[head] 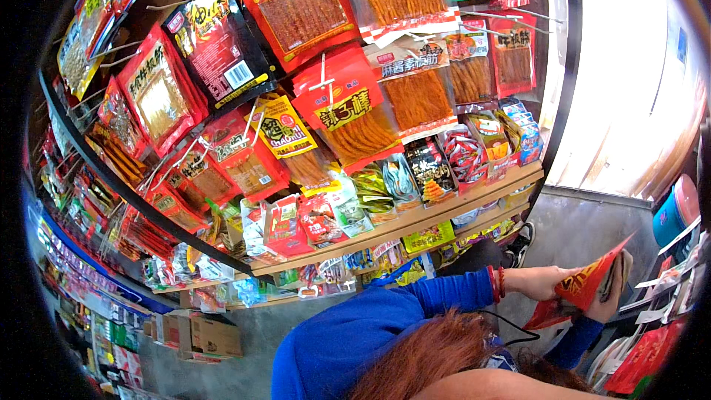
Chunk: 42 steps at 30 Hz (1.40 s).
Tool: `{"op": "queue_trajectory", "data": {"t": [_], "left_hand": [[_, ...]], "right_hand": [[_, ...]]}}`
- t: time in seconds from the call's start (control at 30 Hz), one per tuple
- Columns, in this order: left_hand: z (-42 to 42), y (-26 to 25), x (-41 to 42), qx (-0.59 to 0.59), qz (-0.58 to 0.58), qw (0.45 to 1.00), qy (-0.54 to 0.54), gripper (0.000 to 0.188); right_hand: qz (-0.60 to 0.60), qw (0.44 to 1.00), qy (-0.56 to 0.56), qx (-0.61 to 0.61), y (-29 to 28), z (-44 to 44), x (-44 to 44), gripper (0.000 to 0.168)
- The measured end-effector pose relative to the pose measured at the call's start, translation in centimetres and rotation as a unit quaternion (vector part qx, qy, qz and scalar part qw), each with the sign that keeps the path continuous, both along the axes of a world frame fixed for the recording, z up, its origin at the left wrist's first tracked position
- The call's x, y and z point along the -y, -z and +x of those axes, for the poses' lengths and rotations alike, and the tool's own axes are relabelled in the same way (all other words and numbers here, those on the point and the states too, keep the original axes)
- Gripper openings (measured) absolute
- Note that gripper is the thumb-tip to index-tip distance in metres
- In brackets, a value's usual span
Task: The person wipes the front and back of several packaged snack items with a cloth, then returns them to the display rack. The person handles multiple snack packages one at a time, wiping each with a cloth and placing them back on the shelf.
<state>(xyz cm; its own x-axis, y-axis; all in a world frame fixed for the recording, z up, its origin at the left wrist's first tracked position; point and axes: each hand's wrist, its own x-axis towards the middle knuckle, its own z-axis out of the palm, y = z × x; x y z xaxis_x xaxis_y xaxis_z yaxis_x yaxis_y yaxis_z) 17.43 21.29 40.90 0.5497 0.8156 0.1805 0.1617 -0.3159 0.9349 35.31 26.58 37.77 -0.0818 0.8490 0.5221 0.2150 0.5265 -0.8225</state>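
Observation:
My left hand (541,282), with red bracelets at the wrist of a blue sleeve, grips the edge of a red sheet or packet (589,280) with gold lettering. On its far side my right hand (604,304) holds a folded grey-brown item (615,278) against the red piece. What the folded item is made of cannot be told. Part of the red material (547,314) hangs below, between the two forearms. Strands of reddish hair (427,355) and a blue shoulder cover the lower part of the view.
A snack rack (397,216) with wooden shelves curves across the left and top. Bagged snacks (353,116) hang from metal hooks. Cardboard boxes (214,336) sit on the grey floor (255,344). At right are a blue tub (669,219) and red packages (644,358). A black shoe (520,244) shows below the shelf.

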Motion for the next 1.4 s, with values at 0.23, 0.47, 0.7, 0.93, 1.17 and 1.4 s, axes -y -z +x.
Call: {"op": "queue_trajectory", "data": {"t": [0.23, 0.47, 0.7, 0.93, 1.17, 1.4], "left_hand": [[0.2, 0.8, 0.1, 0.031, 0.005, 0.999, -0.018, 0.075], [-0.5, 1.3, -0.4, 0.102, 0.017, 0.989, -0.101, 0.067], [-0.6, 4.5, -2.2, 0.243, -0.003, 0.946, -0.213, 0.056], [-1.8, 4.1, -1.8, 0.261, -0.003, 0.940, -0.219, 0.047], [-2.0, 1.9, 0.1, 0.039, -0.002, 0.990, -0.133, 0.061], [-0.6, 2.8, 0.5, 0.040, -0.012, 0.999, -0.026, 0.067]], "right_hand": [[0.032, 0.995, 0.059, 0.075, 4.7, 2.0, -0.8, 0.064], [0.050, 0.996, 0.011, 0.076, 2.6, -0.6, 3.2, 0.055], [0.079, 0.975, -0.003, 0.207, -1.9, -3.2, 6.8, 0.057], [0.074, 0.981, -0.008, 0.178, -1.0, -4.0, 6.4, 0.053], [-0.061, 0.995, -0.027, -0.070, 2.2, -1.2, 2.7, 0.061], [0.042, 0.999, 0.007, 0.019, -1.5, -2.0, 3.4, 0.061]]}}
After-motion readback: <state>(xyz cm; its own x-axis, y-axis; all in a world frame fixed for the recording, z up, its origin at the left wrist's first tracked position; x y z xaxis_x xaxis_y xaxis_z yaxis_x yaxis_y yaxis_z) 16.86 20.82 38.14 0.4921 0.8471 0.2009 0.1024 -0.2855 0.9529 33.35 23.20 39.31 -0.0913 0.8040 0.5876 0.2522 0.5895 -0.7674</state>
